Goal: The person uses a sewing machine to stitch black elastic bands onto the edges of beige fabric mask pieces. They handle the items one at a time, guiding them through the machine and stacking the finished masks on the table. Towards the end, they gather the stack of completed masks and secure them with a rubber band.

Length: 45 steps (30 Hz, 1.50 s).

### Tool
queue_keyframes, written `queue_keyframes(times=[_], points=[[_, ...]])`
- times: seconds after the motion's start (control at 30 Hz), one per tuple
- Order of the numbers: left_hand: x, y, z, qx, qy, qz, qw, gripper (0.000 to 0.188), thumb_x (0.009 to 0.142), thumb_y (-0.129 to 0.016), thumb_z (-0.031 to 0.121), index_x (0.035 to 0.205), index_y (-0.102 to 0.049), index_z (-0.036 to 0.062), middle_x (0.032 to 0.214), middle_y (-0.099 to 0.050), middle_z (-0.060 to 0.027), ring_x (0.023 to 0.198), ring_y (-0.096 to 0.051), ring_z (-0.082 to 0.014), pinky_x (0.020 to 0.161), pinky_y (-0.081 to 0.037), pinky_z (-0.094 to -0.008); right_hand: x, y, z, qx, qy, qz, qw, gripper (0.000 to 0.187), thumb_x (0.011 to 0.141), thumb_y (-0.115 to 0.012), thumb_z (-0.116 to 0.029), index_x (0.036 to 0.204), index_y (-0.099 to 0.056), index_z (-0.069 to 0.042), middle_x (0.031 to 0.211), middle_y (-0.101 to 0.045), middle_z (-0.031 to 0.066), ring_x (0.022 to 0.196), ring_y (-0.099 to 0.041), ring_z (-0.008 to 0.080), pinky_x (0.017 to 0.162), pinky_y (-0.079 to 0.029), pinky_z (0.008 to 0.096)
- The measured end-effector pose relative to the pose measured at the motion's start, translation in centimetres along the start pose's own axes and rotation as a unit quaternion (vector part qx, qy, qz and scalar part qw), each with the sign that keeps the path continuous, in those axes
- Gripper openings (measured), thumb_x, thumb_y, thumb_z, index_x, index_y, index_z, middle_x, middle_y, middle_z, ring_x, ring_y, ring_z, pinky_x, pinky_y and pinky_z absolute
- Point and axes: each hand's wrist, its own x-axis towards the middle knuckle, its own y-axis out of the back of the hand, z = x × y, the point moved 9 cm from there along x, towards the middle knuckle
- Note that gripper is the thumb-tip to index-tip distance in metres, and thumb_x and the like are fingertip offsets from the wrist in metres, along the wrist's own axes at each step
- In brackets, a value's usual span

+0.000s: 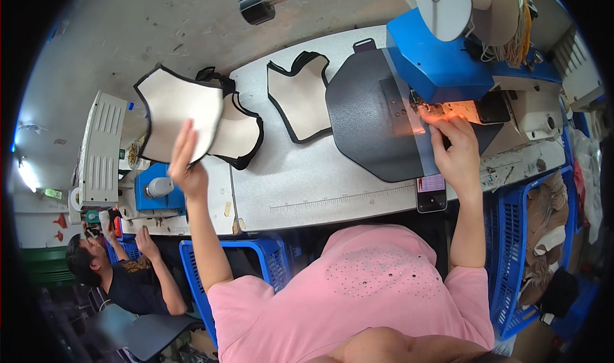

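Observation:
At the left, my left hand (187, 162) grips the lower edge of a beige panel with black edging (176, 110), its fingers lying over the pale face. The panel is tilted over a second group of beige black-edged pieces (236, 128). My right hand (457, 144) is at the lit needle area of a blue sewing machine (432, 56); its fingertips are pinched together, and what they hold is too small to make out. A dark table extension plate (364, 110) reaches left from the machine.
More black-edged beige pieces (300, 98) lie stacked mid-table. A phone (431, 195) rests at the front edge. Blue crates (511, 235) stand right and left of me. Another person (137, 280) sits at the left by a second sewing machine (157, 187). Thread spools (448, 8) stand above.

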Motion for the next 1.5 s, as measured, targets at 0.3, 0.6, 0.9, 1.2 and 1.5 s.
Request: queue_keyframes(times=[0.3,0.6,0.9,1.2,1.5], points=[[-12.1,-9.0,-12.9,-0.109,0.310,-0.282,0.901,0.059,0.063,-0.035,-0.016,0.103,-0.068,0.0126,0.123,-0.056,-0.0069,0.131,-0.031,-0.0292,0.109,-0.012,-0.0471,0.2,0.0,-0.3,0.003,-0.009,-0.016,1.000,0.018,0.076,-0.057,-0.002,0.092,-0.066,-0.006,0.074,-0.052,0.0076,0.076,-0.052,0.0250,0.070,-0.042,0.0343],[-5.4,-16.9,2.0,-0.071,0.078,-0.223,0.969,0.021,0.072,-0.062,0.004,0.093,-0.063,0.0056,0.101,-0.061,-0.0106,0.101,-0.055,-0.0287,0.085,-0.046,-0.0359,0.0,0.0,0.0,0.001,-0.009,-0.009,1.000,0.017,0.076,-0.058,-0.003,0.091,-0.066,-0.006,0.074,-0.053,0.0074,0.075,-0.052,0.0246,0.070,-0.042,0.0342],[-6.9,-24.8,3.9,-0.083,0.141,-0.260,0.952,0.013,0.072,-0.062,0.008,0.083,-0.064,0.0004,0.101,-0.061,-0.0075,0.097,-0.057,-0.0259,0.078,-0.049,-0.0349,0.1,0.0,0.2,0.006,-0.014,-0.013,1.000,0.016,0.076,-0.057,-0.002,0.089,-0.066,-0.006,0.073,-0.053,0.0079,0.074,-0.052,0.0250,0.068,-0.042,0.0347],[-7.4,-22.6,-3.8,-0.343,0.459,-0.121,0.810,0.012,0.086,-0.061,0.016,0.084,-0.061,0.0044,0.073,-0.056,0.0036,0.066,-0.048,-0.0051,0.057,-0.039,-0.0200,0.2,0.3,-0.3,0.019,-0.001,-0.004,1.000,0.016,0.075,-0.058,-0.002,0.088,-0.066,-0.005,0.072,-0.053,0.0073,0.073,-0.052,0.0245,0.069,-0.042,0.0344],[-0.8,-15.6,15.8,-0.423,0.089,-0.332,0.838,0.004,0.080,-0.063,0.011,0.079,-0.060,0.0073,0.098,-0.067,-0.0089,0.097,-0.062,-0.0217,0.105,-0.016,-0.0564,0.6,-0.9,-1.9,0.161,-0.011,-0.042,0.986,0.015,0.078,-0.061,-0.012,0.089,-0.066,-0.004,0.079,-0.057,0.0088,0.080,-0.055,0.0248,0.074,-0.041,0.0366]])
